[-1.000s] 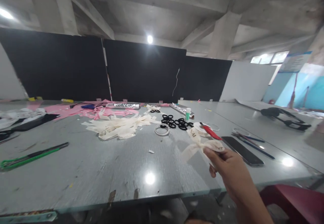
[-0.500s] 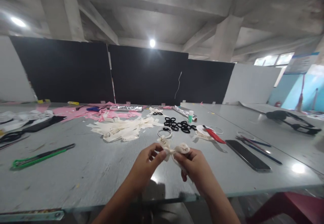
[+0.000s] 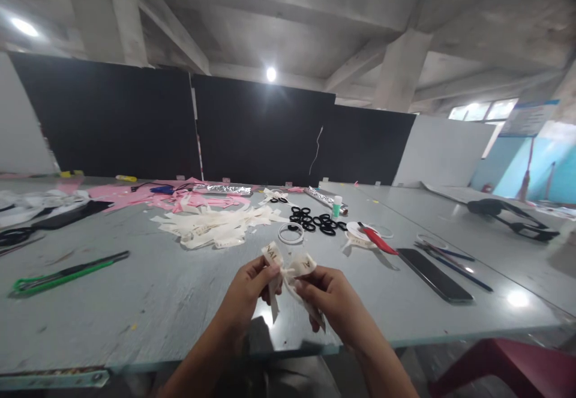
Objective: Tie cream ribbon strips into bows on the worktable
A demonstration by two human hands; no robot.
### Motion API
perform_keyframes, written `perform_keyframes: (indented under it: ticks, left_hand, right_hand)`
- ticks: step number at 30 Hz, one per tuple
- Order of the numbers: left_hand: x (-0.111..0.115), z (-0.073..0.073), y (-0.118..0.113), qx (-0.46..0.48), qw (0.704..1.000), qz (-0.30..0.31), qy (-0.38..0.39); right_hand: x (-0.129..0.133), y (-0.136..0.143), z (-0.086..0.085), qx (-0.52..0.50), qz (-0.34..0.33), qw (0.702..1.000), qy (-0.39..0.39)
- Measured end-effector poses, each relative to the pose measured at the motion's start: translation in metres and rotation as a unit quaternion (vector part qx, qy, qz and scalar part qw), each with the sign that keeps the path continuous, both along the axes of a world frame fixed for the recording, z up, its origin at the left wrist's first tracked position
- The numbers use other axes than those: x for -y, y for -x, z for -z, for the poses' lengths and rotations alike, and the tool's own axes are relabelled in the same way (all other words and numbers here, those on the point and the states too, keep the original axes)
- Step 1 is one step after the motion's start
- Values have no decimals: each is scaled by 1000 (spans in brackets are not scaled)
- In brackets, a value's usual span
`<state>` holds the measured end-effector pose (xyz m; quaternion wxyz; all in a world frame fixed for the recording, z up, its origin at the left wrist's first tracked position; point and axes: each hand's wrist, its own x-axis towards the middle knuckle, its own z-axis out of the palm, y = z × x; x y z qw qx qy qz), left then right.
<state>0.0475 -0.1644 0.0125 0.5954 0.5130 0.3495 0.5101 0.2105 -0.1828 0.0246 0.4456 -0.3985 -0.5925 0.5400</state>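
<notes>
A cream ribbon bow (image 3: 288,273) with dark printed letters is held up over the table's front part, its loops spread and its tails hanging down. My left hand (image 3: 246,290) pinches the bow's left loop between thumb and fingers. On the other side, my right hand (image 3: 332,296) is closed on the right loop and tail, close to the knot. Beyond the bow lie a white ring (image 3: 291,233) and a group of black bands (image 3: 326,224). A pile of cream ribbon strips (image 3: 216,225) is spread to the left of them.
At left is a green cutter (image 3: 69,275). To the right lie a ribbon roll (image 3: 362,237), a red-handled tool (image 3: 378,239), a black phone (image 3: 435,274) and pens (image 3: 459,265). A glue stick (image 3: 336,206) stands behind. Pink scraps (image 3: 130,197) lie far left.
Both hands have moved slightly left with the bow. Its loops stand more upright, more lettering shows, and the tails hang lower between the hands. The view has shifted a little.
</notes>
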Motion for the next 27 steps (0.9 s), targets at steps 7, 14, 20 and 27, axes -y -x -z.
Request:
perform_keyframes:
  ticks: [7,14,20,27]
  left_hand:
    - [-12,19,31,-319,943,-92,-21]
    - [-7,32,32,-576,781,-144,-193]
    - [-3,39,15,-570,757,-74,-311]
    - [4,37,12,-541,766,-70,-341]
  right_hand:
    - [-51,-5,40,149,36,988,-3]
    - [-130,-39,28,560,217,781,-169]
    - [-194,-59,31,658,227,701,-157]
    - [-174,-81,22,676,215,683,-175]
